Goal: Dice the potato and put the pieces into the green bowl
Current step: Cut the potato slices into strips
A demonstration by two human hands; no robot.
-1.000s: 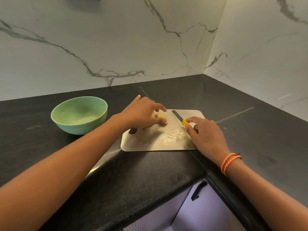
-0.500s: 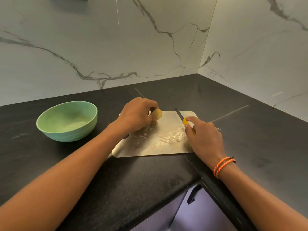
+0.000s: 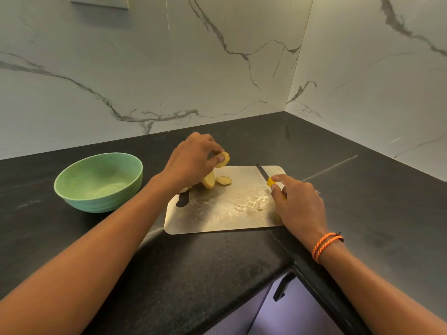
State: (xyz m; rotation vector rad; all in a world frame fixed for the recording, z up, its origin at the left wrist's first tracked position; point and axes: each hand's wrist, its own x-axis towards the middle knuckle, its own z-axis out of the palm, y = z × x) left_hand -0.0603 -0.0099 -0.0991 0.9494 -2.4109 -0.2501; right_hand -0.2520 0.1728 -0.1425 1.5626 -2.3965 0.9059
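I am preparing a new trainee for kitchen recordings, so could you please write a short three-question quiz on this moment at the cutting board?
1. True or false: the green bowl already holds potato pieces.
2. Which thing does the right hand rest on? A) the bowl's rim B) the yellow-handled knife C) a potato slice
3. Fill in: the left hand pinches a potato slice raised above the far left part of the steel ____.

Key:
1. False; no pieces show inside it, and the other potato pieces lie on the board.
2. B
3. cutting board
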